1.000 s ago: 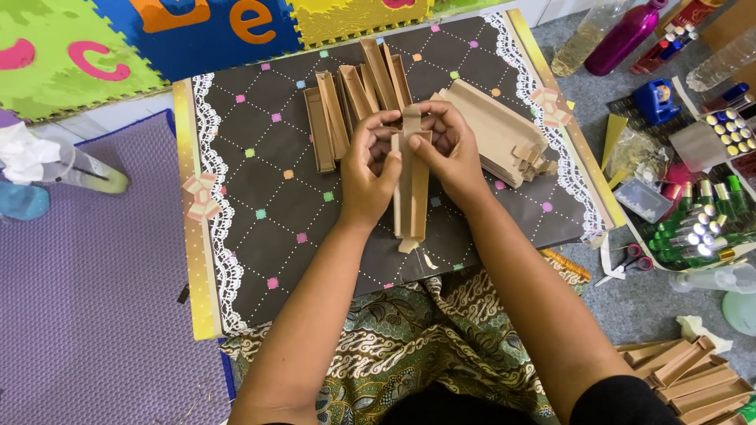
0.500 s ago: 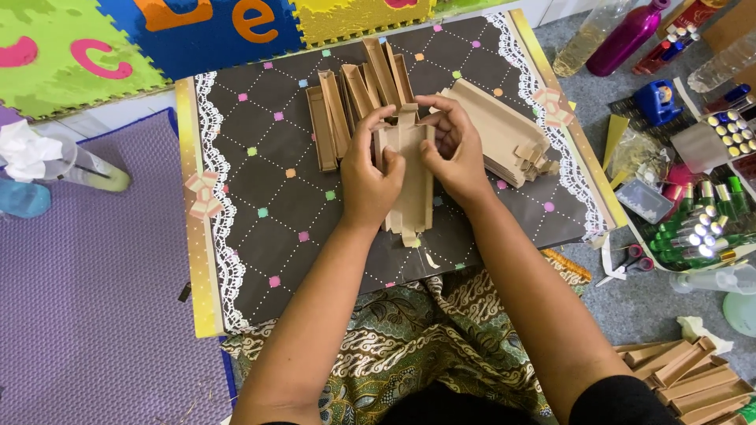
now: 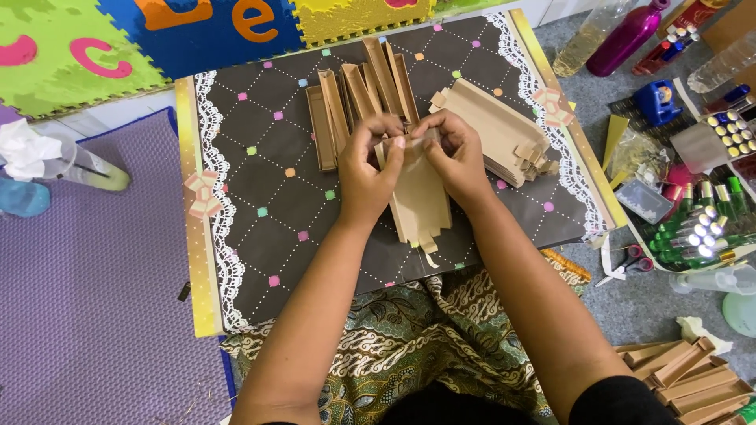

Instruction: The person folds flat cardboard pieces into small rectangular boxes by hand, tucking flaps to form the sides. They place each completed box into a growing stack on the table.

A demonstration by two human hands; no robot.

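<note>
Both hands meet over a dark patterned board (image 3: 260, 236) edged with white lace. My left hand (image 3: 368, 169) and my right hand (image 3: 457, 153) pinch the top end of a flat tan cardboard blank (image 3: 421, 201), which lies lengthwise towards me with small tabs at its near end. Just beyond the hands stand several folded narrow cardboard boxes (image 3: 354, 94). A stack of flat cardboard blanks (image 3: 496, 130) lies to the right of my right hand.
Foam letter mats (image 3: 157, 31) lie at the far edge, a purple mat (image 3: 87, 299) on the left. Bottles (image 3: 622, 35), a tray of small green vials (image 3: 701, 228), scissors (image 3: 630, 260) and more folded boxes (image 3: 685, 374) crowd the right side. Batik cloth (image 3: 417, 330) covers my lap.
The cardboard piece, narrow and folded a second ago, now lies spread wider and flatter under my hands. Both hands stay at its top end.
</note>
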